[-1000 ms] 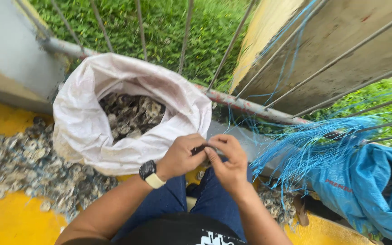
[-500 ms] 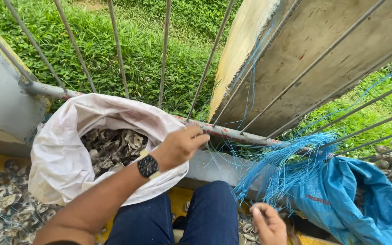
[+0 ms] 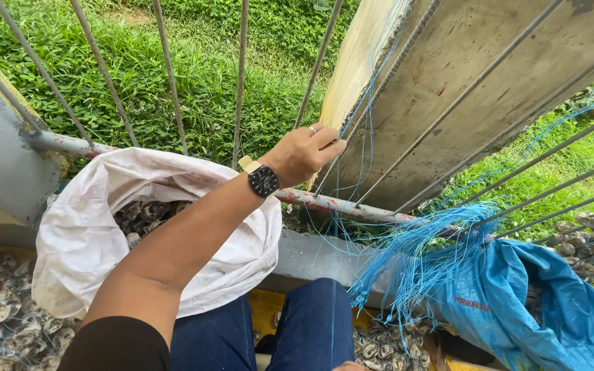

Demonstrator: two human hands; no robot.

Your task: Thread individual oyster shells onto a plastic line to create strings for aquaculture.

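Left hand (image 3: pixel 304 152) is up at the railing bars (image 3: pixel 240 75), fingers curled, pinching 1 thin blue strand (image 3: pixel 369 113) that runs down to the tied bundle of blue strings (image 3: pixel 414 257). The white sack (image 3: pixel 91 240) of shells gapes below, within reach. Right hand is barely visible, grip unclear.

Left hand (image 3: pixel 305 152) pinches blue strings (image 3: pixel 366 130) at the metal railing (image 3: pixel 324 203), above a white sack (image 3: pixel 91 240) of shells

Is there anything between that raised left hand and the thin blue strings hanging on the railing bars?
Nothing visible stands between them. The left hand is already up at a railing bar, its fingertips right by the blue strings hanging there. Whether it pinches one cannot be told.
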